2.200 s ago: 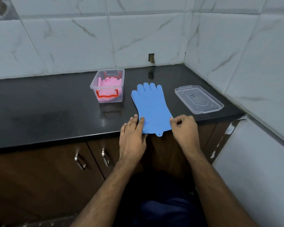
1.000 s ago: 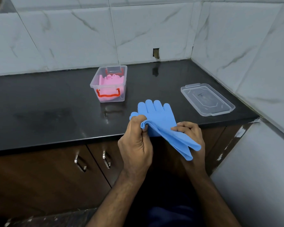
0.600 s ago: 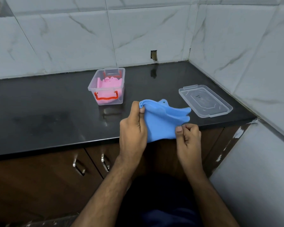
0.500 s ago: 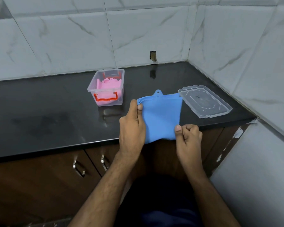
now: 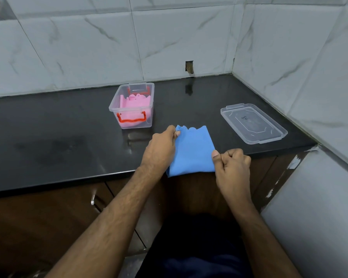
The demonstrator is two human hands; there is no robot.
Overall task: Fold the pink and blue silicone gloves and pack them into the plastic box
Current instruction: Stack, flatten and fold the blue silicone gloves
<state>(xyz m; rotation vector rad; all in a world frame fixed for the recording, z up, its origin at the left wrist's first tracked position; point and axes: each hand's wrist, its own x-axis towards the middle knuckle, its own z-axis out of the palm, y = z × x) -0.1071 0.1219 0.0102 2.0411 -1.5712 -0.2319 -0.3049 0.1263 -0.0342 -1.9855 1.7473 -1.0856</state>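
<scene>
We hold the soft blue silicone glove [image 5: 191, 151] doubled over at the front edge of the black stone counter [image 5: 48, 141], its near fold hanging just past the edge. Our left hand [image 5: 161, 149] pinches the far left corner by the scalloped fingertips; our right hand [image 5: 230, 163] is curled, thumb pressing the glove's right edge. The pink silicone glove [image 5: 134, 104] already sits in the clear plastic box with the orange handle [image 5: 133, 106], just beyond our left hand. The clear flat lid [image 5: 253, 123] lies apart to the right. We judge the fold of the blue glove is in hand; next it likely needs another fold to fit the box beside the pink one.
</scene>
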